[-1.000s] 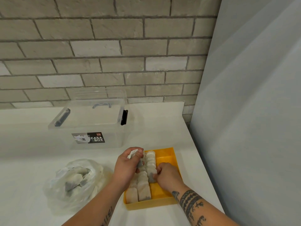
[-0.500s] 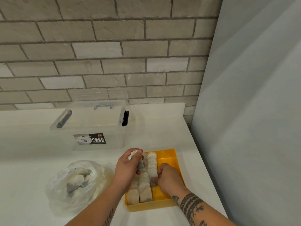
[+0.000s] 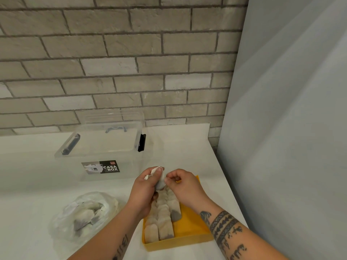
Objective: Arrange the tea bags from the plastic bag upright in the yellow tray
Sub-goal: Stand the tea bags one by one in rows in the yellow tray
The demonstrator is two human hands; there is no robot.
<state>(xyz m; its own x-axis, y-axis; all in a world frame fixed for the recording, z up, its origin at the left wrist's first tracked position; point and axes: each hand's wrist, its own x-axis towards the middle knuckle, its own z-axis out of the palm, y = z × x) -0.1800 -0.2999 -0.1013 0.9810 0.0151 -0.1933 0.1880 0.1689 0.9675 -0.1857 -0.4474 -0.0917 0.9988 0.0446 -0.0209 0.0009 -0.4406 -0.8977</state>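
The yellow tray sits on the white counter near its right edge, with rows of tea bags standing upright along its left side. My left hand is raised above the tray's far end and holds a few white tea bags. My right hand has come up beside it and pinches the edge of one of those bags. A clear plastic bag with several more tea bags lies on the counter to the left of the tray.
A clear storage box labelled CASA BOX, with black latches, stands behind the tray against the brick wall. A grey panel rises along the counter's right edge. Bare counter lies left of the plastic bag.
My right hand has lifted off the row of bags in the tray and moved up to the bags held in my left hand. The left hand has stayed about where it was.
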